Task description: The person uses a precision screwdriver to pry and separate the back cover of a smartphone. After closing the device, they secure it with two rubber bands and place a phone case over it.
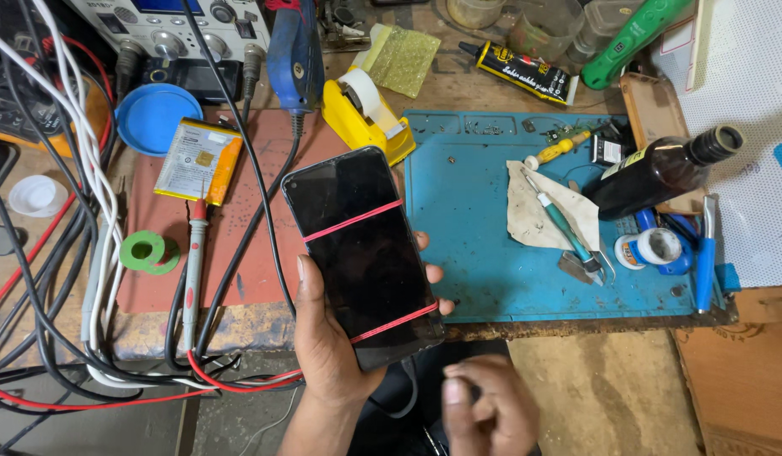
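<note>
Holding a black glass-fronted smartphone (363, 255) bound by two red rubber bands above the table's (239, 325) front edge, the left hand (327, 338) has its grip clamped around the lower edges, while the blurred right hand (484, 405) sits below with fingers loosely curled, holding nothing. Judged stiff, light, slippery and fragile, the phone is best held by its side edges. Nearby lie a yellow-bordered flat battery pack (196, 160) with a white label, a black-and-yellow glue tube (517, 72) and a brown glass bottle (661, 173) bearing a white-and-yellow label.
</note>
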